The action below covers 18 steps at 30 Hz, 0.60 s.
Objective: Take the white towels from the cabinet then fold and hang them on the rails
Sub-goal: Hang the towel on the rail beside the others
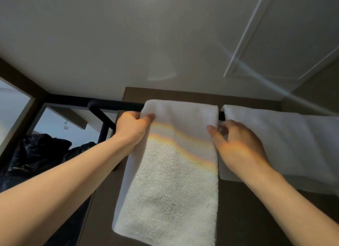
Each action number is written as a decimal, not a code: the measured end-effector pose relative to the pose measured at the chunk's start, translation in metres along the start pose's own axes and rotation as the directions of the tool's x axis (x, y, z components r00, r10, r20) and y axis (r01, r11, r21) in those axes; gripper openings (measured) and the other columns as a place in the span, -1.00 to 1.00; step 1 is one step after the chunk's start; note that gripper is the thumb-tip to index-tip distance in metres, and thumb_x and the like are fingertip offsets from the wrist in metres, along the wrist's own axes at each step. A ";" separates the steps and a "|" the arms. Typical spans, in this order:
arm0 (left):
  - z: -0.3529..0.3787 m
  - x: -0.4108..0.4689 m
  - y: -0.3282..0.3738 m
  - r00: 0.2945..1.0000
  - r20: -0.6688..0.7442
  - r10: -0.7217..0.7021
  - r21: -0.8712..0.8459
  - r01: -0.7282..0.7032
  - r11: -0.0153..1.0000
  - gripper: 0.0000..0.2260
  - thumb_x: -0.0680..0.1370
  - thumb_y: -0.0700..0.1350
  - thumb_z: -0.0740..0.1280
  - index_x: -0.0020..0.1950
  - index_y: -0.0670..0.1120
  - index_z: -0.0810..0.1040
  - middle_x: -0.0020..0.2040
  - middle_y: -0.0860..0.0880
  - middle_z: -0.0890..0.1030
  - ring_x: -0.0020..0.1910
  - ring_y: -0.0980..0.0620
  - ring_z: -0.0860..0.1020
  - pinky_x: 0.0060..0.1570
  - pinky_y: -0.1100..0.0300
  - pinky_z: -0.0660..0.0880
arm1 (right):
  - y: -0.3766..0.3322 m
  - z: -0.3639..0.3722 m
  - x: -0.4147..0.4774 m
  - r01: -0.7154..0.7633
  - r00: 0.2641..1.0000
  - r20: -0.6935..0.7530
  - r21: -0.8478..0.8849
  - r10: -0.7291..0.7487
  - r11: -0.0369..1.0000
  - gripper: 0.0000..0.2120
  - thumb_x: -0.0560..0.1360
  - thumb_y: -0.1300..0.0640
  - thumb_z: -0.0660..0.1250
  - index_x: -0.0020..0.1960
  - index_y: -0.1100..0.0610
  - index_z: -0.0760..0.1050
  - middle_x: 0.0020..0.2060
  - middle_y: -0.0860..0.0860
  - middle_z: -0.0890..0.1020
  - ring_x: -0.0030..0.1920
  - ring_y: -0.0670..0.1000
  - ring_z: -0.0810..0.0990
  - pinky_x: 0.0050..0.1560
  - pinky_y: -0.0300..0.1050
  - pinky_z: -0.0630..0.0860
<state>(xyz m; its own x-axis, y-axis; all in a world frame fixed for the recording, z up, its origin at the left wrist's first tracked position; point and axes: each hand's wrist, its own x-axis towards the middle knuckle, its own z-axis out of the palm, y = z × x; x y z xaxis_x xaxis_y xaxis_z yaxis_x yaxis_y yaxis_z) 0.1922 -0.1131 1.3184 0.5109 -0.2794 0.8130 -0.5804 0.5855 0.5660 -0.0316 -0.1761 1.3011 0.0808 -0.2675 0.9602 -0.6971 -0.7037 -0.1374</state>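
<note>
A folded white towel [172,172] hangs over a black rail [117,105] in the middle of the view. My left hand [133,126] grips the towel's left edge near the rail, thumb on the front. My right hand [238,146] pinches the towel's right edge just below the rail, thumb on the front and fingers behind. A second white towel [286,141] hangs on the same rail to the right, close beside the first.
The rail is fixed to a dark brown wall panel [247,218]. Its black bracket [103,122] bends down at the left. A black plastic bag [36,154] lies at lower left. White ceiling with a hatch frame [256,43] is above.
</note>
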 end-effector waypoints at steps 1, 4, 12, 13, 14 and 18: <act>0.001 0.000 0.001 1.000 0.001 0.003 0.013 -0.003 1.000 -0.76 0.54 0.05 0.37 -0.10 -0.14 0.60 -0.12 -0.15 0.63 -0.18 -0.09 0.58 -0.24 0.13 0.46 | 0.003 0.003 0.001 -0.077 0.995 0.075 0.073 0.072 0.994 -0.47 0.58 -0.28 0.08 0.29 0.10 0.45 0.13 0.02 0.56 0.13 0.07 0.52 0.15 0.02 0.47; 0.003 0.001 0.003 1.000 0.004 0.005 0.010 -0.005 1.000 -0.73 0.54 0.05 0.36 -0.06 -0.17 0.61 -0.13 -0.13 0.63 -0.20 -0.07 0.57 -0.29 0.17 0.43 | 0.007 0.008 0.016 -0.192 0.966 0.223 0.280 0.130 0.941 -0.45 0.56 -0.28 0.13 0.13 0.19 0.54 -0.08 0.05 0.60 -0.04 0.13 0.59 -0.02 -0.02 0.48; 0.003 0.028 0.018 0.972 -0.119 0.201 0.123 -0.186 0.975 -0.65 0.44 0.11 0.47 0.02 -0.07 0.47 -0.07 0.02 0.53 -0.09 0.02 0.51 -0.20 0.20 0.45 | -0.001 -0.002 0.058 -0.054 0.973 -0.208 0.230 0.104 0.972 -0.70 0.53 -0.14 0.33 0.09 0.06 0.52 0.02 0.03 0.64 0.07 0.16 0.59 0.04 0.00 0.49; 0.003 0.035 0.021 0.970 -0.128 0.207 0.119 -0.192 0.974 -0.61 0.42 0.12 0.48 0.08 -0.05 0.43 -0.04 0.02 0.51 -0.04 0.00 0.52 -0.08 0.11 0.49 | -0.002 -0.001 0.066 -0.060 0.969 -0.227 0.188 0.102 0.980 -0.71 0.53 -0.14 0.34 0.13 0.03 0.50 0.06 0.04 0.63 0.11 0.16 0.57 0.07 -0.01 0.47; 0.005 0.043 0.024 0.969 -0.117 0.218 0.150 -0.199 0.968 -0.61 0.43 0.12 0.47 0.10 -0.03 0.42 -0.02 0.02 0.51 0.01 -0.04 0.52 0.02 0.04 0.50 | -0.002 -0.001 0.073 -0.050 0.972 -0.223 0.134 0.080 0.990 -0.73 0.53 -0.12 0.34 0.13 0.02 0.51 0.08 0.04 0.64 0.13 0.17 0.57 0.07 -0.01 0.47; 0.015 0.068 0.024 0.967 -0.021 0.254 0.484 -0.212 0.849 -0.83 0.52 0.20 0.30 -0.01 0.15 0.49 0.08 0.01 0.59 0.18 -0.13 0.50 0.12 0.01 0.34 | -0.004 0.006 0.090 0.054 0.986 -0.151 -0.119 -0.072 0.991 -0.74 0.60 -0.04 0.25 0.05 0.07 0.65 0.08 0.14 0.66 0.17 0.21 0.53 0.13 -0.03 0.39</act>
<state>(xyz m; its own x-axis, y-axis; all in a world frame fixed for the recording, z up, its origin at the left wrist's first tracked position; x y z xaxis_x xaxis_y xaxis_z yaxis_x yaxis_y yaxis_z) 0.2031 -0.1296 1.3898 0.3604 -0.1053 0.9268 -0.9081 0.1875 0.3744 -0.0175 -0.2008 1.3866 0.0217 -0.1135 0.9933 -0.7718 -0.6334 -0.0556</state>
